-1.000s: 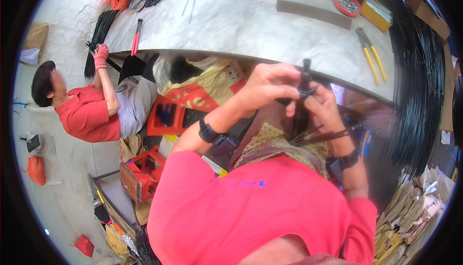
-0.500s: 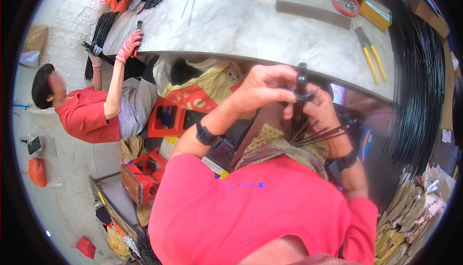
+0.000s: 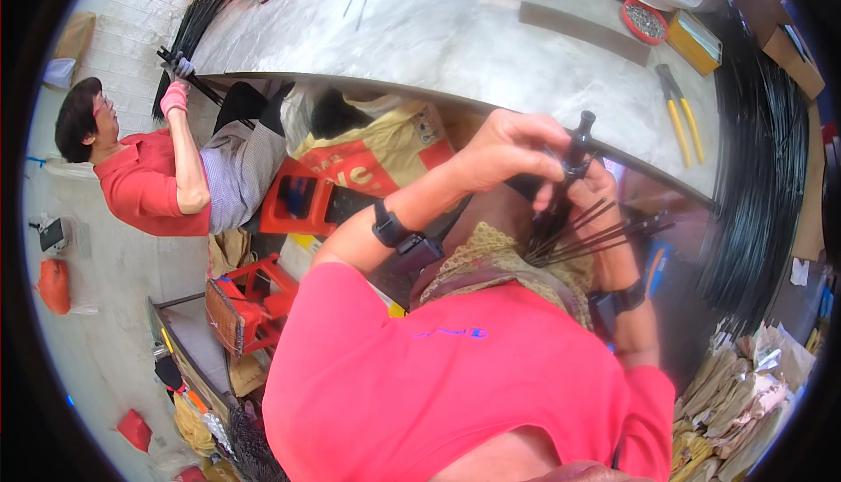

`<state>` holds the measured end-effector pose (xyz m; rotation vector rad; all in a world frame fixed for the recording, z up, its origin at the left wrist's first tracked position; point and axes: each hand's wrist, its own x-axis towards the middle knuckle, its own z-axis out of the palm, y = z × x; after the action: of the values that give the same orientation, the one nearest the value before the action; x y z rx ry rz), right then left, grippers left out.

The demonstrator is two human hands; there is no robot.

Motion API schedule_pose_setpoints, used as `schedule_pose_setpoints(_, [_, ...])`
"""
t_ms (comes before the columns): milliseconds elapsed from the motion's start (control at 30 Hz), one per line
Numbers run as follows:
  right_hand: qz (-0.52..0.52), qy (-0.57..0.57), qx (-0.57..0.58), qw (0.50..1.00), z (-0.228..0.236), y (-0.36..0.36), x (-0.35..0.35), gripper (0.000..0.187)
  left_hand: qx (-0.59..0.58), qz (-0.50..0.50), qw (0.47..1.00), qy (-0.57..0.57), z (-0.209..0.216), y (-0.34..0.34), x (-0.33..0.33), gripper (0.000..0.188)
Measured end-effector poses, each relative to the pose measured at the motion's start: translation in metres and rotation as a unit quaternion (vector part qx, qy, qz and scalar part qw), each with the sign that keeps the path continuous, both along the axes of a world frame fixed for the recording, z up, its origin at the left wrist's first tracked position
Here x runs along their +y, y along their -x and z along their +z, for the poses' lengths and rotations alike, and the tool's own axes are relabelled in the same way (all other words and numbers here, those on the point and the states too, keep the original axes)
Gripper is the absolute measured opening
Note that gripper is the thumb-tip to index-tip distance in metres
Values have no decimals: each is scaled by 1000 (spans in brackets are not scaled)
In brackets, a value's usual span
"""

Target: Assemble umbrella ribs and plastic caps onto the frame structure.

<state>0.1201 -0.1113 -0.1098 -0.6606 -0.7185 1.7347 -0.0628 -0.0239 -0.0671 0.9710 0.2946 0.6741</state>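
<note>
In front of my chest stands what looks like a black umbrella frame [image 3: 580,138], a knobbed dark tube at its top and thin dark ribs [image 3: 604,235] fanning out below toward my right forearm. My left hand [image 3: 521,151] pinches at the tube's collar with thumb and fingers from the left side. Around the part just under the collar, my right hand [image 3: 596,188] is closed, its fingers partly hidden behind the frame. The lower end of the frame rests near my patterned apron [image 3: 491,254]. Whether a small part sits between my left fingertips cannot be made out.
Beyond my hands lies a pale worktable [image 3: 420,35] with yellow-handled cutters [image 3: 681,118], a red bowl [image 3: 644,22] of small metal pieces and a yellow box [image 3: 695,42]. Long black rods [image 3: 758,184] hang at right. A co-worker [image 3: 144,171] sits left, beside red stools [image 3: 293,202].
The frame's top has shifted right and tilts slightly more, both my hands moving along with it. At left, the co-worker's pink-gloved hand has drawn back from the table edge toward their other hand.
</note>
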Motion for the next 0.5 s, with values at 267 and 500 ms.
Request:
schedule_pose_setpoints(267, [-57, -21, -12, 998, 6, 1, -6, 32, 27, 29, 997, -63, 6, -9, -18, 20])
schedule_pose_setpoints(500, [-68, -46, 9, 997, 6, 0, -4, 45, 56, 56, 997, -13, 8, -11, -9, 27])
